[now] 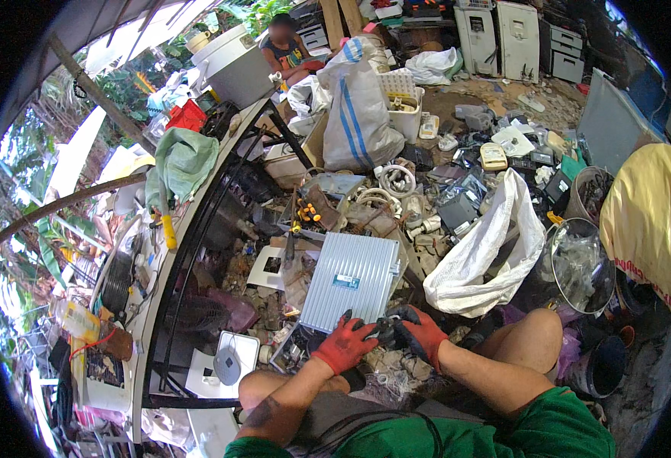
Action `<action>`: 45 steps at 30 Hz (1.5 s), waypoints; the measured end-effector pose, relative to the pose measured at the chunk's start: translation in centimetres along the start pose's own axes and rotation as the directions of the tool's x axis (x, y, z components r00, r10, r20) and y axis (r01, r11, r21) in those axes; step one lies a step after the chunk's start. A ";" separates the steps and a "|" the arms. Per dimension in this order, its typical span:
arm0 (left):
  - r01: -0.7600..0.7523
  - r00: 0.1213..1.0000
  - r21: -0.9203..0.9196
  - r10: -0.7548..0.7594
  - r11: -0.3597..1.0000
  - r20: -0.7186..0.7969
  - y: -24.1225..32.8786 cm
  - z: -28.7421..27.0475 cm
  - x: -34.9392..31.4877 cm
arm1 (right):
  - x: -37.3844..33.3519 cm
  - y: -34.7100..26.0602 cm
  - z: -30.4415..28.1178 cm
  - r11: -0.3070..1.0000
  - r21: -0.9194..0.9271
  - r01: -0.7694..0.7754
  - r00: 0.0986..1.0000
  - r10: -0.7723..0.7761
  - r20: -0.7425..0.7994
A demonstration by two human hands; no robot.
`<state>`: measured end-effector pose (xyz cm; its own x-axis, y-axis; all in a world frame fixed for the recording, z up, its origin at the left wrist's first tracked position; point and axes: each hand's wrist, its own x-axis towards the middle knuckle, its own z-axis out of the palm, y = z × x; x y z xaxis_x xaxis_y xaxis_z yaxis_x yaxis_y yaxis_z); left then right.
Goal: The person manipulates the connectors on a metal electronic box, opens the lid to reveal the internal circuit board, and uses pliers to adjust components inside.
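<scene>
Both my hands wear red and black work gloves. My left hand [345,345] and my right hand [419,331] meet over a small dark part [385,330] and grip it from either side. The part is too small and shaded to identify. Just beyond my hands lies a ribbed light-grey metal box [353,280] with a small label, resting on a heap of scrap. My bare knees show at either side of the hands.
An open white sack [482,263] lies to the right, beside a metal bucket [582,266] of scrap and a yellow cloth [648,221]. A black-framed table [190,252] stands at the left. Another person [286,47] sits far back near a striped white sack [358,107].
</scene>
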<state>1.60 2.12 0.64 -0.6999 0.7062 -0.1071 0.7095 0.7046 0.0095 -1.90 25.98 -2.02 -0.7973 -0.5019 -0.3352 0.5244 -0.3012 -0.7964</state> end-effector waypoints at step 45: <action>0.045 0.990 -0.065 -0.054 0.997 -0.133 -0.7 1.6 -0.8 | -0.6 -4.2 2.0 0.997 0.067 -0.039 0.980 0.025 0.200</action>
<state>1.78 0.89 -0.91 -0.7416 0.6703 0.0257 0.6702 0.7389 0.0692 -3.00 25.91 2.49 -0.7085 -0.6610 -0.2473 0.5737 -0.3354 -0.7473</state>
